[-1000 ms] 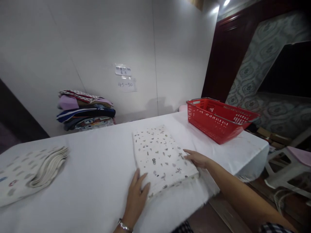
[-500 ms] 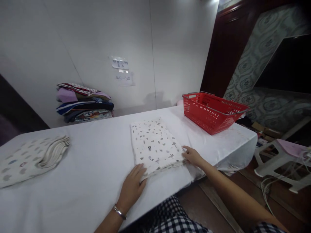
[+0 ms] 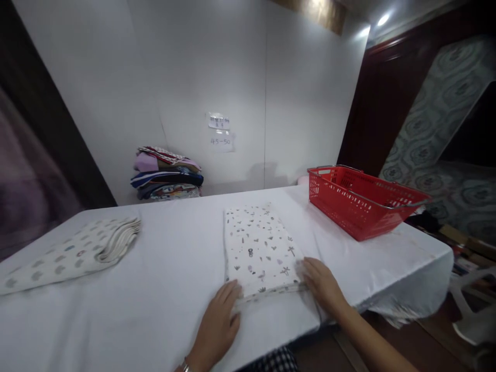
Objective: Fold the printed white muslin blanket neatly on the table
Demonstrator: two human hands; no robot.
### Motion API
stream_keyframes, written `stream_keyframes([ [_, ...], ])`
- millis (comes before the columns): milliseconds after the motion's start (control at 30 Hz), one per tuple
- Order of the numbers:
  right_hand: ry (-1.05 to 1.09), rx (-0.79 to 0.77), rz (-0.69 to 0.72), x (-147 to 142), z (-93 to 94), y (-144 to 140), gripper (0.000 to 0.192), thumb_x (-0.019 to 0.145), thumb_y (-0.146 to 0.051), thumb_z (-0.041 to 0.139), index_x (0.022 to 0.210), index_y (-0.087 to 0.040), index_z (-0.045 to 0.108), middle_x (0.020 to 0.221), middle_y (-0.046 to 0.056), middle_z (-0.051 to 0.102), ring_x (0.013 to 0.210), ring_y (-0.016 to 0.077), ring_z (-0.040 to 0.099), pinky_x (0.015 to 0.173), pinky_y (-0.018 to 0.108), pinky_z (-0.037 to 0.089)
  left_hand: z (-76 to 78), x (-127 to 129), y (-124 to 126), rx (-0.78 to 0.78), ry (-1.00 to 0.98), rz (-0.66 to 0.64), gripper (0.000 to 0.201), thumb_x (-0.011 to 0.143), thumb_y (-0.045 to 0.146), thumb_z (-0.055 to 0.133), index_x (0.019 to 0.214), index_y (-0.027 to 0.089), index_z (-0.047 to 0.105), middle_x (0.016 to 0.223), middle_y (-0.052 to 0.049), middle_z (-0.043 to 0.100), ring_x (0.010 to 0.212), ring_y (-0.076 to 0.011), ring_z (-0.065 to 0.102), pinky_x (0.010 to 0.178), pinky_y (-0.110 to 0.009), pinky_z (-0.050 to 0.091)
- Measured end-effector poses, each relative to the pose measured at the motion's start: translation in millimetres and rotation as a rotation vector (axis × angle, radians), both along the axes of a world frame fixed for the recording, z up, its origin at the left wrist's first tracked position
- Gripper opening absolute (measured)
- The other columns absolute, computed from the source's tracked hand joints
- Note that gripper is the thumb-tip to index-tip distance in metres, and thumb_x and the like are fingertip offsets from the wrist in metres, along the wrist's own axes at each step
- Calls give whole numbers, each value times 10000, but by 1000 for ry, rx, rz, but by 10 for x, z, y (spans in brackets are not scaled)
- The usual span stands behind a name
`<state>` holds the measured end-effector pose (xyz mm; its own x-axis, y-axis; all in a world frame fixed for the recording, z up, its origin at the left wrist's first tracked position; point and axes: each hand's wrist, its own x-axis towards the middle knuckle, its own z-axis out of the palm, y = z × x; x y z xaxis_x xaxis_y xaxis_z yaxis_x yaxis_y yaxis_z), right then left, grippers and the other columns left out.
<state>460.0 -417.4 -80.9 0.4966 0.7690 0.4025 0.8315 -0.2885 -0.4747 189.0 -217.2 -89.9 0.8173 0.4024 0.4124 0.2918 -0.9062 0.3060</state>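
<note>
The folded cloth [image 3: 259, 248] lies mid-table [image 3: 174, 289], left of the red basket [image 3: 360, 201]. Left hand [image 3: 219, 323] and right hand [image 3: 321, 281] rest flat, fingers released, at its near corners. It looks soft, light and floppy; best gripped along the near edge.

Both hands laid flat, palms down, fingers extended forward. Left hand [image 3: 219, 323] set near the tabletop's near edge, wrist banded. Right hand [image 3: 321, 283] reached in from the right, forearm extended.
</note>
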Motion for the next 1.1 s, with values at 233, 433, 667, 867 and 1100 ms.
stream_keyframes([
  [233, -170, -66, 375, -223, -71, 35, 530, 773, -125, 442, 1286, -252, 405, 1248, 79, 480, 1152, 222, 422, 1006, 457, 299, -26, 2, 79, -5, 114, -71, 718, 631, -23, 363, 1263, 308, 440, 1341, 38, 418, 1244, -178, 361, 1022, -375, 361],
  [433, -181, -30, 362, -221, -47, 87, 601, 705, -17, 375, 1251, -256, 451, 1171, 78, 532, 1075, 212, 477, 932, 428, 381, 18, 84, 109, -48, 103, -88, 713, 622, -35, 348, 1250, 285, 455, 1267, 12, 503, 1181, -177, 435, 995, -386, 379],
  [667, -232, -114, 366, -546, 65, 256, 682, 685, -63, 434, 1333, -254, 337, 1323, 66, 411, 1218, 244, 355, 1030, 476, 241, 200, 81, 127, -86, -11, -88, 514, 742, 68, 376, 1212, 256, 466, 1145, -8, 576, 1047, -156, 521, 929, -333, 431],
  [867, -308, -178, 300, -879, 115, 521, 740, 679, -56, 441, 1369, -248, 256, 1325, 61, 409, 1202, 228, 365, 1031, 466, 235, 387, -14, 61, -155, -40, -63, 443, 769, 120, 408, 1187, 250, 474, 1121, -18, 582, 1016, -156, 537, 888, -316, 453],
  [1100, -445, -118, 142, -534, 18, 398, 664, 686, 13, 378, 1318, -189, 356, 1133, 94, 558, 1025, 203, 495, 907, 403, 369, 362, -120, 97, -178, -32, -40, 414, 776, 146, 431, 1168, 267, 483, 1099, 1, 599, 980, -139, 563, 861, -272, 469],
])
